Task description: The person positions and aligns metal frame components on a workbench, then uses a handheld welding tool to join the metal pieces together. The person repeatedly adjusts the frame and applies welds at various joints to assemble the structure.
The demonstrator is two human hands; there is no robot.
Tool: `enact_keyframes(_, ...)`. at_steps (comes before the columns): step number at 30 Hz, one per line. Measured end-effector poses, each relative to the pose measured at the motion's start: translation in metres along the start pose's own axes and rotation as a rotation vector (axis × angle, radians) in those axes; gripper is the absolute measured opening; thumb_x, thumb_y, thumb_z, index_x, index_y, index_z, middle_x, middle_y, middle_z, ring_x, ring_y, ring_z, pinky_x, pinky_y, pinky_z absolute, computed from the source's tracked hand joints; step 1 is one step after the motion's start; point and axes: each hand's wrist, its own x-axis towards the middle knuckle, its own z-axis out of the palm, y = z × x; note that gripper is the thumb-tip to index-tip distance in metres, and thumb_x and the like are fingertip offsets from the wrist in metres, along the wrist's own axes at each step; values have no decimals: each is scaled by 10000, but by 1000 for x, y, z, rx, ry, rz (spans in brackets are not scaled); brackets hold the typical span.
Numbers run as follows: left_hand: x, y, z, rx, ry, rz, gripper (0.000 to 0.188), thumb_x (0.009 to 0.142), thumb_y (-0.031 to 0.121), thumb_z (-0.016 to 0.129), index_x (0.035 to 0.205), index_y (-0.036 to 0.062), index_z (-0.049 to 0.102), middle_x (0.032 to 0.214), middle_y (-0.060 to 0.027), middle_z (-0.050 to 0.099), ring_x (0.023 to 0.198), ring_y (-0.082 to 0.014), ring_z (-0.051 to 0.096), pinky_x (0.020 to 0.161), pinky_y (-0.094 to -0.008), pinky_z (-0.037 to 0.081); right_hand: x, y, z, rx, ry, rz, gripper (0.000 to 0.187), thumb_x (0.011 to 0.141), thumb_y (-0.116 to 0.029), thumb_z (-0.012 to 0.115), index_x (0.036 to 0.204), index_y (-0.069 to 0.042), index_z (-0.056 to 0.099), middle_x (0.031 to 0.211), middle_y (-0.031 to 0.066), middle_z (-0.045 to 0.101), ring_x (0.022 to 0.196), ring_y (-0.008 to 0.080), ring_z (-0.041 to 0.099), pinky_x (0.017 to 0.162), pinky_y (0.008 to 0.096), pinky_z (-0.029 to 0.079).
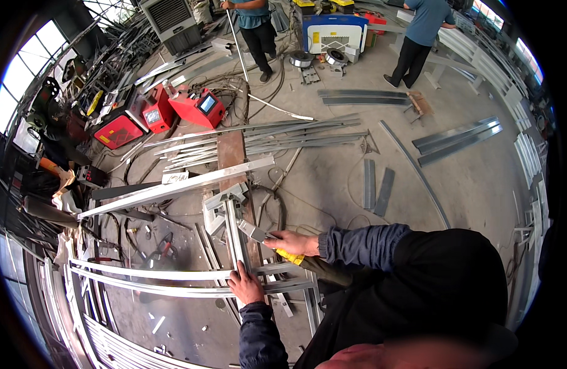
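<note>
My left hand (246, 285) lies on a long pale metal tube (235, 237) that runs away from me, its fingers curled over it. Two lengthwise rails (154, 272) cross under that tube, running off to the left. Closed around a hand-held tool with a grey boxy head (253, 231) and a yellow band is my right hand (294, 242). The tool's head is beside the tube, just ahead of my left hand; whether they touch I cannot tell. Short metal brackets (225, 198) sit at the tube's far end.
Red machines (197, 107) stand at far left, with cables around them. Long metal strips (265, 138) lie across the floor ahead, and channel pieces (459, 140) lie to the right. Two people (422, 27) are at the back near a blue-and-white machine (334, 34).
</note>
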Motion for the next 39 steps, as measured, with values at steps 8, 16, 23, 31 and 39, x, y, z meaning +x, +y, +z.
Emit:
enact_keyframes(8,0,-4,6,17,-28,-24,622,1015,231,684,1630,208,594,1388,-183,614,1191,-417,578,1021,-557,484,-8,-9,-1,-19,10,32,595,1158,-513,649,1536,-53,659,1282,17,724,1144,101,623,996,311,519)
enact_keyframes(16,1,-5,1,23,10,-19,599,1009,249,692,1603,222,615,1335,-155,634,1142,-402,603,978,-537,490,-17,-20,2,-25,26,80,602,1146,-519,660,1511,-39,657,1270,18,699,1126,112,614,971,314,522)
enact_keyframes(23,3,-7,-4,-9,-15,-25,633,997,238,691,1622,231,589,1365,-155,619,1187,-399,609,1006,-557,491,-21,-19,-1,-6,22,93,603,1127,-560,669,1480,-72,646,1046,10,661,805,117,651,661,314,561)
enact_keyframes(31,0,-9,-6,-18,-70,-56,688,984,238,715,1653,232,552,1396,-164,599,1211,-401,594,1013,-544,491,-21,-21,-7,-3,58,132,636,1106,-614,676,1460,-88,631,911,-3,602,669,117,647,593,317,590)
enact_keyframes(39,10,-2,-9,-61,-25,-75,608,937,243,753,1531,163,657,1332,-155,635,1201,-384,608,1017,-526,485,-14,-18,-10,23,35,128,583,1113,-589,675,1413,-93,612,929,-3,597,708,113,645,604,321,601)
